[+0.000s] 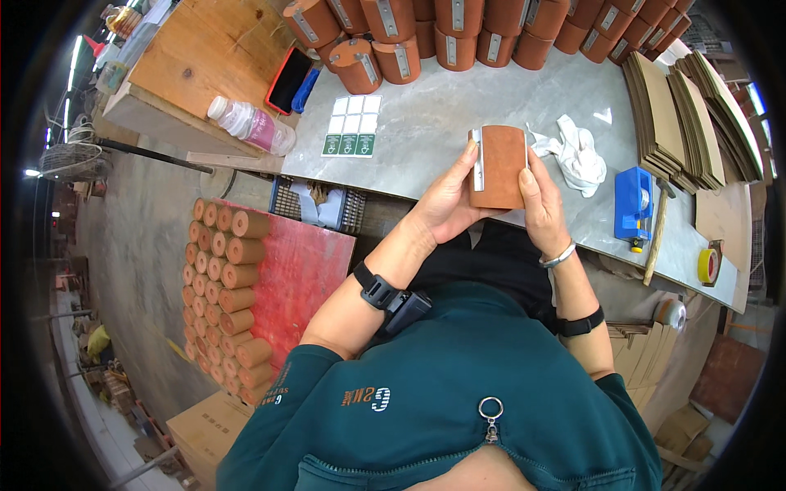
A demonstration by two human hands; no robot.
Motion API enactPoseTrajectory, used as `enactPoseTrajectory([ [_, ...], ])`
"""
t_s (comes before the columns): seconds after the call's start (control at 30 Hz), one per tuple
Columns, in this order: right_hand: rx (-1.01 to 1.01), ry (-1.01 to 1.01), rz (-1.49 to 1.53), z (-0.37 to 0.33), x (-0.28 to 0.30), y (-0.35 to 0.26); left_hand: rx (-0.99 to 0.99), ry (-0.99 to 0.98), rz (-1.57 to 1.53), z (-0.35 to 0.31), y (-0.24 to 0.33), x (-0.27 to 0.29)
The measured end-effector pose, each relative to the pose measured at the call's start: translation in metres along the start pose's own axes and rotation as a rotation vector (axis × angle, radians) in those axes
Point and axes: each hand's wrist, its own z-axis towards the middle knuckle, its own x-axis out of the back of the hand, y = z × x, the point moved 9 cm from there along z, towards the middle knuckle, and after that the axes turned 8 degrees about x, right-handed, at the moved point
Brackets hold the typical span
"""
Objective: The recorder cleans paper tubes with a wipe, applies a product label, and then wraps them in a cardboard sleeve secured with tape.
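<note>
Holding a brown cylinder [499, 166] upright between them, both hands meet just above the near edge of the grey table [458, 114]. The left hand [446, 204] cups the cylinder from its left and underside, fingers curled closed around it and the thumb lying along a pale metal strip [478, 159] that runs down the cylinder's left side. The right hand [542, 204] grips the cylinder's right side, fingers wrapped behind it and the thumb pressed flat against its edge; a silver bracelet [558, 257] circles that wrist, and a black watch [377, 288] sits on the left wrist.

Just right of the cylinder a crumpled white cloth [577, 151] lies on the table, touching or nearly touching it; I cannot tell which. Further right of the cylinder sit a blue box [632, 202] and a hammer [657, 229] with a wooden handle, and beyond those a roll of yellow tape [708, 264] at the table's edge. Up and to the right of the cylinder stand stacks of brown sheets [679, 123]. Behind the cylinder, at the table's far side, many more brown cylinders [458, 33] with metal strips are crowded together. Left of the cylinder lies a sheet of small white and green labels [352, 125], and further left a clear bottle [250, 124] on its side. Below and well left of the cylinder, rolled brown tubes [225, 286] are stacked along a red board [299, 270].
</note>
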Motion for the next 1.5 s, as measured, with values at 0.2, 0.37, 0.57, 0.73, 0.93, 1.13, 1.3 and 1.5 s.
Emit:
enactPoseTrajectory([
  [0.2,0.28,0.185,-1.097,0.023,0.073,-0.007,0.018,0.226,0.147,-0.001,0.002,0.023],
  [0.37,-0.048,0.123,-1.348,0.032,0.118,0.041,-0.046,0.343,0.219,-0.005,0.012,0.036],
  [0.57,0.335,0.126,-0.646,0.011,0.025,-0.039,-0.074,0.376,0.236,0.003,0.013,0.04],
  [0.73,0.46,0.09,-0.579,0.027,-0.015,-0.053,0.008,0.217,0.125,0.005,0.0,0.021],
  [0.93,0.355,0.315,-1.034,0.066,0.085,-0.025,0.034,0.182,0.014,-0.003,0.01,0.015],
  [1.13,0.059,0.106,-0.708,0.034,0.047,-0.008,-0.095,0.213,0.055,0.01,0.022,0.024],
  [1.3,-0.124,-0.072,-0.227,0.02,-0.011,0.003,-0.126,0.151,0.052,0.012,0.025,0.024],
  [1.5,-0.069,-0.269,-0.303,0.034,-0.032,0.001,-0.183,0.171,0.153,-0.001,0.044,0.021],
])
